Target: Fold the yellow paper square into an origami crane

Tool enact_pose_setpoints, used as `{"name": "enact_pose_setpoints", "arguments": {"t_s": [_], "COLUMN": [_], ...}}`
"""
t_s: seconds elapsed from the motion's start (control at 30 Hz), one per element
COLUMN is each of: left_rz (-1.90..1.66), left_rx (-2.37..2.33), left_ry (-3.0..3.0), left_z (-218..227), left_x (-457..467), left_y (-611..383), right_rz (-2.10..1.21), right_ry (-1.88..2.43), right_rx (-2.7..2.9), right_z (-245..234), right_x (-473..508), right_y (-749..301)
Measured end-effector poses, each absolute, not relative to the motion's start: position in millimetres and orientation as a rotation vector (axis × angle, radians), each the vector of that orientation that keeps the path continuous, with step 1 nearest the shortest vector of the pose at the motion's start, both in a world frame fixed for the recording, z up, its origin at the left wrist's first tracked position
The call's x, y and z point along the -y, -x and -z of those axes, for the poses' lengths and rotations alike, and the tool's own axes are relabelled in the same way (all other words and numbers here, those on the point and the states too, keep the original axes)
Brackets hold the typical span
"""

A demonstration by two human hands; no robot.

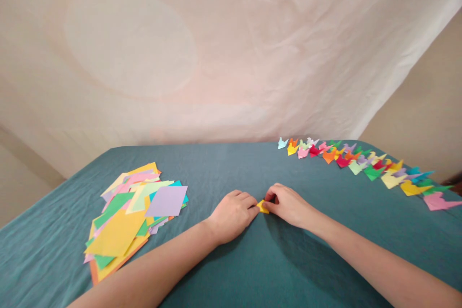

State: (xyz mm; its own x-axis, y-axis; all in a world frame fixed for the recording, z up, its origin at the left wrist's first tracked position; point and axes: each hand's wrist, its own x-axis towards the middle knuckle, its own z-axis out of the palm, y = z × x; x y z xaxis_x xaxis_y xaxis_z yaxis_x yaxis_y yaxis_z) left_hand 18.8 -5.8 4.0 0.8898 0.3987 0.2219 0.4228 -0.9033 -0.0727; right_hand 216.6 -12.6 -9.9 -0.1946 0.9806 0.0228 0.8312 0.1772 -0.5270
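A small folded piece of yellow origami paper (263,207) lies on the dark green cloth between my two hands. My left hand (234,214) rests on the cloth with its fingers together, the thumb and fingertips pressed on the paper's left edge. From the right, my right hand (288,205) pinches the paper's other edge between thumb and curled forefinger. Part of the paper is covered by the fingertips, so its full shape cannot be made out.
On the left lies a loose pile of coloured paper sheets (119,231), a lilac square (167,201) on top. Rows of folded paper birds (393,180) run along the table's right side. The green cloth (224,168) covers the table; a pale sheet (216,57) hangs behind.
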Motion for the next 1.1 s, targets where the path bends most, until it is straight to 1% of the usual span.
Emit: {"name": "enact_pose_setpoints", "arguments": {"t_s": [0.17, 0.4, 0.6, 0.77, 0.9, 1.1], "left_rz": [0.291, 0.288, 0.279, 0.271, 0.256, 0.242], "left_rx": [0.67, 0.699, 0.804, 0.805, 0.836, 0.841], "left_ry": [2.911, 2.875, 2.869, 2.909, 2.915, 2.91], "left_z": [-5, 0, 2, 1, 1, 1], "left_x": [0, -5, -7, -5, -3, -2], "left_y": [-15, -14, -16, -15, -15, -16], "right_rz": [-0.579, -0.68, -0.67, -0.656, -0.519, -0.14], "right_ry": [1.728, 1.682, 1.614, 1.571, 1.454, 1.159], "right_rx": [2.111, 2.107, 2.127, 2.124, 2.11, 2.4], "right_z": [11, 11, 7, 9, 6, 10], "right_x": [-1, -15, -28, -27, -13, 22], "right_y": [-213, -215, -213, -212, -216, -220]}}
